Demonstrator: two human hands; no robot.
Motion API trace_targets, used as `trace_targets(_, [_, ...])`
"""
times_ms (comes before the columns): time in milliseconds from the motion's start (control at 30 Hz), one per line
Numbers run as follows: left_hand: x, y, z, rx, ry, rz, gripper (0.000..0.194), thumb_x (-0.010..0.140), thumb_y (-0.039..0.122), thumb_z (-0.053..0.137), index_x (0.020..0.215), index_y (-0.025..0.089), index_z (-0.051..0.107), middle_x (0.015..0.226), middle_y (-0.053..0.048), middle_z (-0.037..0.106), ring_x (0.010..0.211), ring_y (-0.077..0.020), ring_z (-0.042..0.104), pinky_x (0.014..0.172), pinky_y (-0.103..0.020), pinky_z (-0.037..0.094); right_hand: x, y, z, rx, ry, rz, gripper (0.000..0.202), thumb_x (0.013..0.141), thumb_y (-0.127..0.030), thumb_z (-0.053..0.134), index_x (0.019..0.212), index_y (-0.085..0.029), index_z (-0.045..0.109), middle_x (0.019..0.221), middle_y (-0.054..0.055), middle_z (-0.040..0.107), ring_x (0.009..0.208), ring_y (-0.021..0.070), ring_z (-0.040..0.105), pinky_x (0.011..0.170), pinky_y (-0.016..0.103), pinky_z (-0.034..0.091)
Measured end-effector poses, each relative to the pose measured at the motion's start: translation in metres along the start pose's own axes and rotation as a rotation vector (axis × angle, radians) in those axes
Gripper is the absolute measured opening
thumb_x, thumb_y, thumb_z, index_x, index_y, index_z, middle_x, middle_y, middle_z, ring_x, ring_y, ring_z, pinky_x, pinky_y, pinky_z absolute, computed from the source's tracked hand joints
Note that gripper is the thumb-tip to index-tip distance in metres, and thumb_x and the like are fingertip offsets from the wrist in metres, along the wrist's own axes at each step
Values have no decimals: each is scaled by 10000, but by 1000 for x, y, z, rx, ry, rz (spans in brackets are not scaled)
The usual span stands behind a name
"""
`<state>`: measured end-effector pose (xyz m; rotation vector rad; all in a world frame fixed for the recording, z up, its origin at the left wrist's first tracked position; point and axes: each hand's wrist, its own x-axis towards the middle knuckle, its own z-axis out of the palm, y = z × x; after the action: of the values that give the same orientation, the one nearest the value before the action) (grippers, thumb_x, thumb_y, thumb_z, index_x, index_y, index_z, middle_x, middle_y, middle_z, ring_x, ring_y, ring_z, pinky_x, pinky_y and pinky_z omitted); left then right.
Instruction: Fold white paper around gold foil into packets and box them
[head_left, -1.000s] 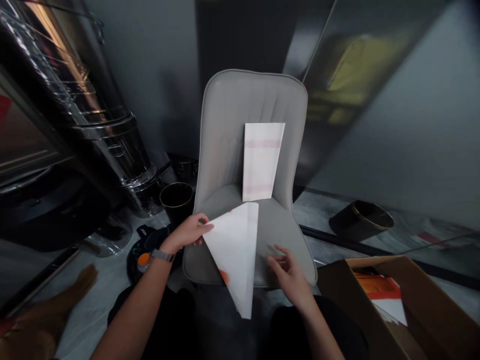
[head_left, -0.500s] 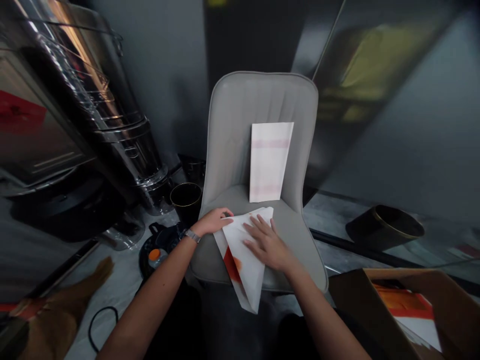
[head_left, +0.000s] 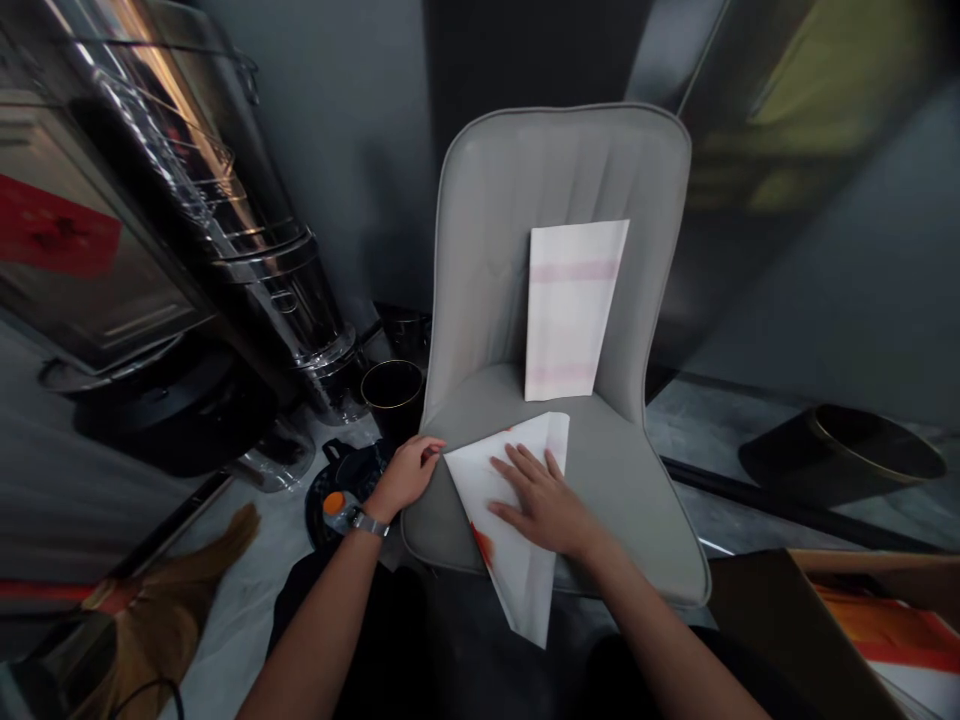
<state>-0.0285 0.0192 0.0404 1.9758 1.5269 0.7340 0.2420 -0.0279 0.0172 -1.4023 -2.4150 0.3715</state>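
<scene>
A folded white paper sheet point(head_left: 517, 570) with orange-red print along its left edge lies on the seat of a grey chair point(head_left: 637, 500), its lower point hanging past the front edge. My right hand point(head_left: 540, 500) rests flat on it, fingers spread. At the paper's upper left corner is my left hand point(head_left: 409, 472), with a metal watch on the wrist; its fingers are curled together, and whether they pinch the corner is too small to tell. Against the backrest leans a white folded paper piece point(head_left: 571, 310) with pale pink bands.
An open cardboard box point(head_left: 750, 610) with orange and white papers stands at the lower right. Black bins point(head_left: 394, 385) are on both sides of the chair. Shiny metal canisters point(head_left: 262, 240), an orange-capped bottle point(head_left: 340, 508) and a broom point(head_left: 172, 600) are at left.
The paper's open flaps now lie together, nearly flat. My left hand has drawn back to the paper's corner, while my right hand stays on top. The view has shifted, moving the chair rightward.
</scene>
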Motion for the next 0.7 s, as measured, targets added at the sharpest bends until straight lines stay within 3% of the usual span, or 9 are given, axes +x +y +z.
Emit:
trace_targets(167, [1, 5, 3, -6, -5, -12, 176, 931, 206, 619, 1040, 166, 750, 979, -68, 696, 899, -196, 670, 881, -329, 540, 3, -4, 5, -24, -38, 30, 660, 980, -589, 547, 1525, -222, 491, 1636, 175, 356, 1527, 369, 296, 1216, 671, 202])
trace_targets(433, [0, 8, 6, 65, -32, -6, 186, 897, 137, 640, 1017, 174, 777, 973, -65, 696, 866, -189, 662, 863, -325, 535, -1, -4, 0, -32, -76, 26, 670, 982, -596, 542, 1521, -202, 493, 1642, 163, 347, 1541, 357, 264, 1227, 664, 185])
trace_targets(700, [-2, 6, 11, 49, 35, 17, 242, 880, 54, 602, 1022, 186, 747, 988, -48, 737, 863, -179, 688, 869, -314, 551, -1, -1, 8, -34, -44, 15, 671, 983, -606, 531, 1524, -212, 488, 1637, 170, 360, 1537, 371, 270, 1214, 683, 196])
